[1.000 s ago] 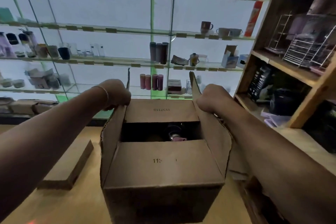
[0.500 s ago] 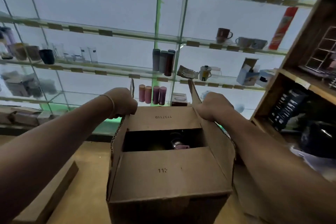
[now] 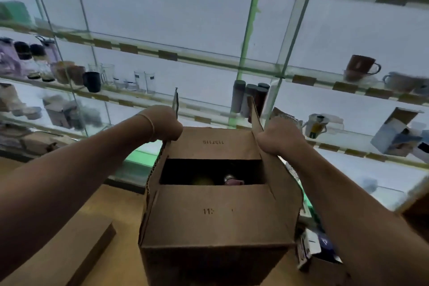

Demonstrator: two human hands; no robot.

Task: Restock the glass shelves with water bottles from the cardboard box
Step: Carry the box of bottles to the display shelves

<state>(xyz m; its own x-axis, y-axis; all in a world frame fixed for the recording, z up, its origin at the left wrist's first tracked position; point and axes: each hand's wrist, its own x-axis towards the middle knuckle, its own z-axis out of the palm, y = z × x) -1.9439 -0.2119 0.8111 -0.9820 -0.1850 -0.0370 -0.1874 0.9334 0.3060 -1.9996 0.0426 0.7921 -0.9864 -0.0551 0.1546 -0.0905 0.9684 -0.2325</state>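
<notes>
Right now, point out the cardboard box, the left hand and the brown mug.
cardboard box [image 3: 216, 213]: head view, near top flap.
left hand [image 3: 162, 123]: head view, back of the hand.
brown mug [image 3: 358, 65]: head view, mug's side wall.

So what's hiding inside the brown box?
Through the gap between the flaps of the cardboard box you can see a pink bottle top and something yellowish. The rest is dark and covered by the flaps, so how many bottles there are can't be told.
</notes>
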